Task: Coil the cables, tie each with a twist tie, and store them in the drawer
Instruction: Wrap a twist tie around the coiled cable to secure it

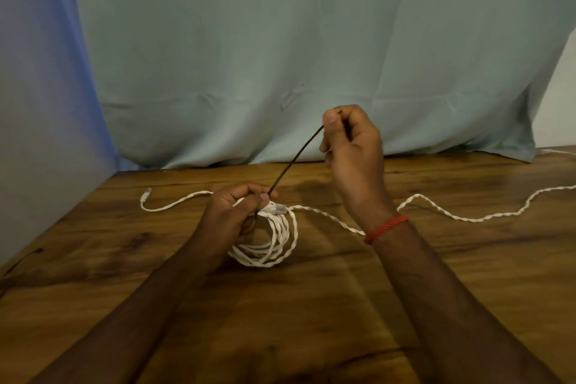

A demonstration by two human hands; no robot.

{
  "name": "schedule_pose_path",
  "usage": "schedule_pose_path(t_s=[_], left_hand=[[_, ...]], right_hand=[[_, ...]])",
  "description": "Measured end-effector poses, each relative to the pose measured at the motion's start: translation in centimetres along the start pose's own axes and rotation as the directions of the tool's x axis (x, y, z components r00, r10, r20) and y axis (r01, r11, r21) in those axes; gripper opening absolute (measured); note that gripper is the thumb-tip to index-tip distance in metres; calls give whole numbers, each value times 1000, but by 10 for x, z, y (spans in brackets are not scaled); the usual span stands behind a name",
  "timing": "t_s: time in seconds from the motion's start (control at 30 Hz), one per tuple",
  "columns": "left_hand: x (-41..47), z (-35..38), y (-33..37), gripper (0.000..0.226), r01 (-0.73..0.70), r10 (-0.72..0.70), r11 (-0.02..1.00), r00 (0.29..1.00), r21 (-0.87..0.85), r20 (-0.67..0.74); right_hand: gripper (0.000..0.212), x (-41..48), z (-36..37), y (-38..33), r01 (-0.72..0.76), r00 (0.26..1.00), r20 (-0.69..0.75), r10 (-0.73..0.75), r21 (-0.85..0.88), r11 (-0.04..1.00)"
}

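Grips the top of the coil [274,246] with the left hand [240,206], with fingers [249,192] closed round the bunched loops and pinching the lower end of the tie [296,159] against them. Seems meant to stop the loops springing apart and to anchor the tie at the spot to be bound. Stands the coil on edge, with its lower rim touching the bench [311,321]; lets the bench take the weight that way and leaves the middle open for passing the tie through. Has a clear plug [276,208] at the top of the coil, just beside the left thumb, probably so as to trap it under the binding.

Raises the right hand [352,146] above and beyond the coil, pinching the upper end of the tie between thumb and forefinger, with the remaining fingers curled in. Draws the tie straight between the two hands, slanting up to the right; likely done to free enough length for wrapping.

Leaves a twisted white tail [436,212] on the bench, running from beside the coil to the right, behind the right wrist and out of view. Looks joined to the coil, so probably not all wound in yet. Leaves also a smooth white lead [162,207] to the left, ending in a connector and passing behind the left hand; cannot tell whether part of the same cable. Wears a red band [386,227] on the right wrist. Works in front of a pale cloth [280,56] hung behind the bench. Shows no drawer.

Judged as the start of tying: calls next for wrapping the tie round the bundle and twisting its ends, without easing the left grip, or risks loose loops.
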State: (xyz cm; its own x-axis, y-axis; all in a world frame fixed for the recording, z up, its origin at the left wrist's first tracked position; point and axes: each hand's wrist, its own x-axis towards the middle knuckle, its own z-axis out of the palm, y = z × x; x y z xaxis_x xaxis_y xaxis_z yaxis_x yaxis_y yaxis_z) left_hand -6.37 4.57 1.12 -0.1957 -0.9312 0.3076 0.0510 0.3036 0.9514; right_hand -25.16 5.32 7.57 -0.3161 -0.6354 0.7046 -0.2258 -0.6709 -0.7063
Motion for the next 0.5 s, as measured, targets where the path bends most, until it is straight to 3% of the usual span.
schedule_pose_path(t_s=[0.2, 0.5], left_hand=[[-9, 13, 12, 20, -8, 18, 995, 995, -100, 102], [-20, 31, 17, 28, 7, 52, 974, 967, -228, 251]], right_hand=[[18, 23, -29, 23, -53, 980, -199, 29, -116, 992], [22, 29, -35, 46, -151, 967, -246, 74, -312, 938]])
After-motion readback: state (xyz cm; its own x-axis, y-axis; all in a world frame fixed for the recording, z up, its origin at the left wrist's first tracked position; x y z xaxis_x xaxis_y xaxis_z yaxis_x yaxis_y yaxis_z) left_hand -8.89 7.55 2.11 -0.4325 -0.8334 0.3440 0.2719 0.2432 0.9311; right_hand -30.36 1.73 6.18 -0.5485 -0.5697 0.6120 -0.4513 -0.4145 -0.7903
